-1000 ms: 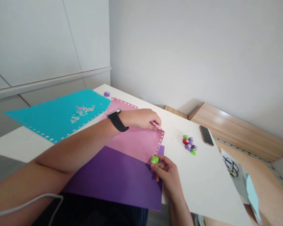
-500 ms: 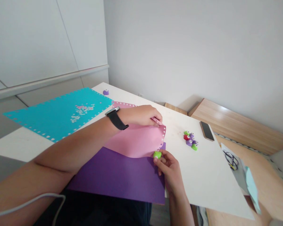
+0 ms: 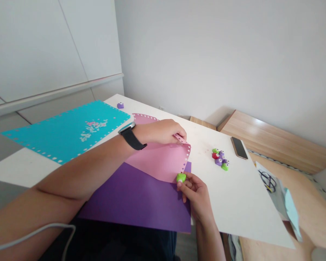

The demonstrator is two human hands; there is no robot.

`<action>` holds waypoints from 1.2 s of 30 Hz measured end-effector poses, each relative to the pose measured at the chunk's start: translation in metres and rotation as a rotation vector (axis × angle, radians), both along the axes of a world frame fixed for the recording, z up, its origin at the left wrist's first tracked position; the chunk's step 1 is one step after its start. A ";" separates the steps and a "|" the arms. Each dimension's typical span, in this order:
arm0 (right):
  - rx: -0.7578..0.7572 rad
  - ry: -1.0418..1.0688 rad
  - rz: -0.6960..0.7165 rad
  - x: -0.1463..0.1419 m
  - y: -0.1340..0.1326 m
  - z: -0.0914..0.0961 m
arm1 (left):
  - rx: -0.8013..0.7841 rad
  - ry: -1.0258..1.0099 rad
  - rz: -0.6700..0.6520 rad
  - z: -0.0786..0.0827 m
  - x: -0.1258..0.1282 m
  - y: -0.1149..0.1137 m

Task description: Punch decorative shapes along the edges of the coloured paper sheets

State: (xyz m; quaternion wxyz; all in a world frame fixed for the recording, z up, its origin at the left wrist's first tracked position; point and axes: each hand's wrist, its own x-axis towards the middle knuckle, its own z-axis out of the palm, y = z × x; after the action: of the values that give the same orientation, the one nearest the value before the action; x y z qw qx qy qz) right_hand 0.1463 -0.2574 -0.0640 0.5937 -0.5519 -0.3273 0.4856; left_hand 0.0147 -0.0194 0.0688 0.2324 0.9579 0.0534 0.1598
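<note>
Pink paper (image 3: 152, 159) with shapes punched along its edges lies bent over a purple sheet (image 3: 141, 203). My left hand (image 3: 170, 131), with a black-strapped watch on the wrist, is closed on the far edge of the pink paper, which folds up at the fingers. Between the thumb and fingers of my right hand (image 3: 194, 190) is a small green craft punch (image 3: 180, 178), set at the near right corner of the pink paper. A row of punched holes runs up the right edge from there. Part of the pink paper is hidden under my left arm.
On the white table (image 3: 228, 206), several craft punches (image 3: 220, 158) sit clustered on the right near a phone (image 3: 239, 148). Back left are a purple punch (image 3: 120, 105) and a blue punched sheet (image 3: 57, 130) bearing paper bits (image 3: 93, 127). A cable (image 3: 267, 181) lies beyond the table's right edge.
The green punch sits at about the same corner, and the pink paper's near edge has flattened and straightened slightly. Both hands keep their grip. The view has shifted a little.
</note>
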 end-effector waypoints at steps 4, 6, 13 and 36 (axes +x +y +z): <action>0.002 -0.002 0.004 -0.001 0.000 0.001 | -0.007 -0.001 0.004 0.001 -0.001 -0.001; 0.006 0.003 0.007 -0.001 0.000 0.002 | -0.007 -0.006 0.005 0.002 -0.001 -0.001; 0.023 0.005 0.018 0.001 0.000 0.003 | -0.014 -0.022 -0.002 0.002 0.000 -0.001; 0.090 0.058 -0.011 -0.005 -0.003 0.018 | 0.021 -0.077 0.004 0.002 0.005 -0.002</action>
State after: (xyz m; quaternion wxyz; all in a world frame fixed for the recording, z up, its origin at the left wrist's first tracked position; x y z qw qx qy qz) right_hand 0.1415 -0.2605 -0.0462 0.6298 -0.5121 -0.3283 0.4830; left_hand 0.0192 -0.0213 0.0711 0.2238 0.9533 0.0445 0.1977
